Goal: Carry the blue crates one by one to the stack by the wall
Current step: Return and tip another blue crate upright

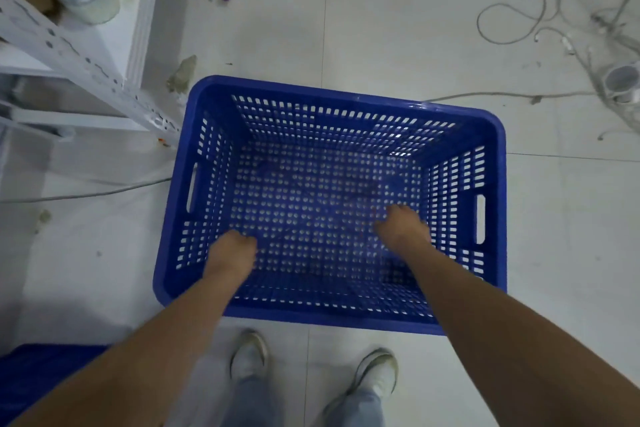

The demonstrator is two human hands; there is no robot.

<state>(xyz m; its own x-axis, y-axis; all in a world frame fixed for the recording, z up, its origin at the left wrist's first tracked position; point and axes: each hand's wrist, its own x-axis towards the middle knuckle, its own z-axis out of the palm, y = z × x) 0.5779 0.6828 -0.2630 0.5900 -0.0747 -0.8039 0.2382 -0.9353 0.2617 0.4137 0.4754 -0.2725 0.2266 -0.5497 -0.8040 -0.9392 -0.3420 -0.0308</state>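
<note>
Head view looking down: a blue perforated crate (329,163) sits on the tiled floor (398,28), nothing inside it. Both hands reach into it, left hand (231,255) and right hand (403,227), each grip curled loosely; whether they grasp anything I cannot tell. White shelving (86,55) stands left, cables (554,28) lie right.

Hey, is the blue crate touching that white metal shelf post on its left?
Cannot tell. In the head view the blue crate rim and the shelf post foot nearly meet, with no clear contact or gap.
</note>
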